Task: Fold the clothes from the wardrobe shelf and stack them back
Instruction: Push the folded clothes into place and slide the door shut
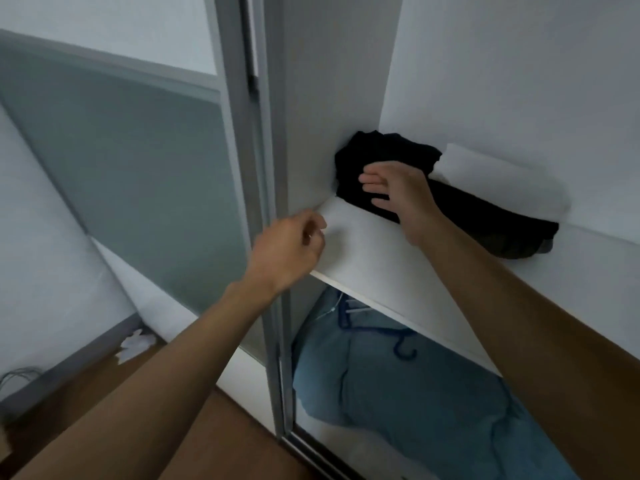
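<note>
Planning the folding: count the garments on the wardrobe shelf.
2: a black garment in the shelf's left corner under the right hand, a white garment behind it. More may be hidden.

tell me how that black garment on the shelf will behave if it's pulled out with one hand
The black garment looks soft and bunched, so it will probably go floppy and sag or unfold when lifted. The white cloth lies against it and overlaps it, so it may drag along. The right hand lies flat on it; a one-hand pull likely leaves an end trailing.

Matt white laminate shelf (374, 244); soft black cloth garment (388, 157); white cloth roll (498, 178); brushed metal door frame (242, 133) with frosted glass panel (138, 188); blue plastic hanger (398, 341).
</note>
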Demonstrator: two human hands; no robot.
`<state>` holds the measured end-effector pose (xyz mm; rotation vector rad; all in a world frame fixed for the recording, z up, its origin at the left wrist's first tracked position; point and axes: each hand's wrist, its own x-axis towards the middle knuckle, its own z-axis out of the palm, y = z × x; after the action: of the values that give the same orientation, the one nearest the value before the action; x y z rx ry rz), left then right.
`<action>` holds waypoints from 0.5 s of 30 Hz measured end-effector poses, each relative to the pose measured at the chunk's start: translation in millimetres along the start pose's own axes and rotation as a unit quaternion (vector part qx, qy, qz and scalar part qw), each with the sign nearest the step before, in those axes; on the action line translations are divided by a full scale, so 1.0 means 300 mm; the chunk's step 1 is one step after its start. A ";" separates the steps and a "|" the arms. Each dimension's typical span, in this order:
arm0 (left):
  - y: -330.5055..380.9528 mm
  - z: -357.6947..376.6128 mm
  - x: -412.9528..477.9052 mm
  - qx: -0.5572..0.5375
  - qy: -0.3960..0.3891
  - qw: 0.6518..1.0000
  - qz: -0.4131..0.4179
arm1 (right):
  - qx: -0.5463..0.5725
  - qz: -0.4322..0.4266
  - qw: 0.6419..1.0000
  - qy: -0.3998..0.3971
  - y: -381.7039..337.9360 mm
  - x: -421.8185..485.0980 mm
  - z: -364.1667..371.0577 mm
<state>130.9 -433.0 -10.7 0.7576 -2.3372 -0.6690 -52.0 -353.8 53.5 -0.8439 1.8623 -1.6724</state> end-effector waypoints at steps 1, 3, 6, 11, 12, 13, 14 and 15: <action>-0.031 -0.043 -0.027 -0.003 0.034 0.999 -0.024 | 0.010 -0.008 1.000 -0.022 -0.028 -0.020 0.075; -0.092 -0.107 -0.063 0.010 0.085 0.994 -0.070 | 0.020 -0.021 0.998 -0.062 -0.067 -0.050 0.212; -0.133 -0.128 -0.075 0.091 0.021 0.989 -0.116 | 0.054 -0.004 0.993 -0.101 -0.092 -0.067 0.360; -0.113 -0.067 -0.049 0.144 -0.049 0.983 -0.099 | 0.105 0.034 0.984 -0.142 -0.073 -0.062 0.422; -0.109 -0.062 -0.046 0.151 -0.036 0.983 -0.094 | 0.107 0.033 0.983 -0.148 -0.069 -0.061 0.419; -0.106 -0.059 -0.044 0.158 -0.021 0.983 -0.086 | 0.108 0.030 0.982 -0.149 -0.067 -0.063 0.417; -0.105 -0.058 -0.042 0.168 -0.009 0.983 -0.078 | 0.108 0.027 0.983 -0.147 -0.066 -0.065 0.416; -0.104 -0.057 -0.042 0.180 -0.001 0.981 -0.069 | 0.107 0.024 0.984 -0.142 -0.063 -0.070 0.416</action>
<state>161.5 -451.6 -22.4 1.0853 -2.4541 -0.3026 54.0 -425.0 55.9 -0.8876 1.4721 -1.5933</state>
